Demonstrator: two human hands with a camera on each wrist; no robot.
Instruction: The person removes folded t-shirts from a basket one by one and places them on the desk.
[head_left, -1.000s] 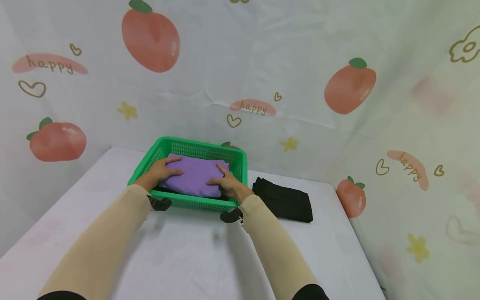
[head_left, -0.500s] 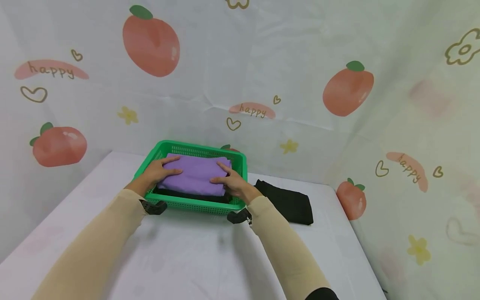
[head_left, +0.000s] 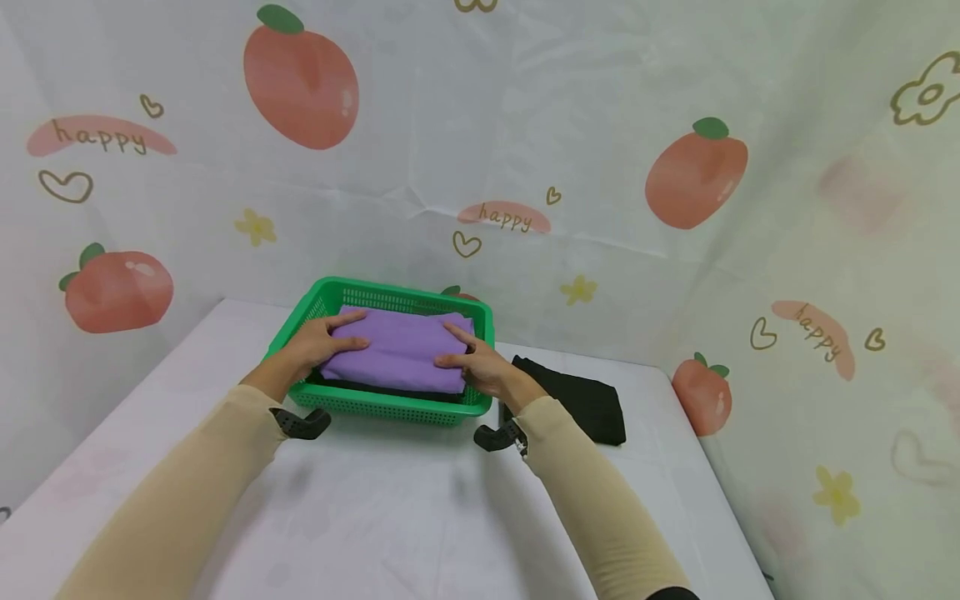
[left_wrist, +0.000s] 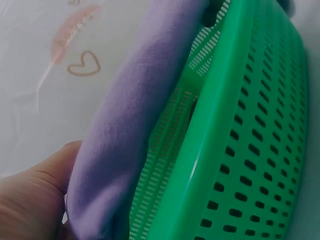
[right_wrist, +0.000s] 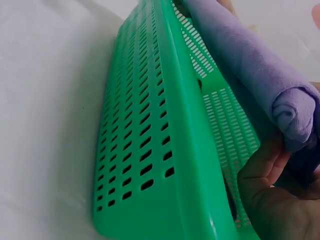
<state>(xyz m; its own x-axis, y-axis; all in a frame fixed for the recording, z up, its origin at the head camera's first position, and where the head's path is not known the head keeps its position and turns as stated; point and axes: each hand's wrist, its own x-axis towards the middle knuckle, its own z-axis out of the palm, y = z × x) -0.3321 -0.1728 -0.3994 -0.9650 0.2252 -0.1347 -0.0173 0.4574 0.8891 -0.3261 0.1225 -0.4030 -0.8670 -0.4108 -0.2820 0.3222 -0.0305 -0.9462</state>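
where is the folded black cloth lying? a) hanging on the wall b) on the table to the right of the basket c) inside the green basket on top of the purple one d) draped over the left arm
b: the folded black cloth lies flat on the table, just right of the green basket, while both hands hold the purple cloth.

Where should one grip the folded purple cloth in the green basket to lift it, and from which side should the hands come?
Grip the purple cloth at its two short ends, coming from above over the near wall of the basket. It lies flat and wide inside the walls, above the rim. The left hand and right hand already hold those ends, which probably keeps the fold together.
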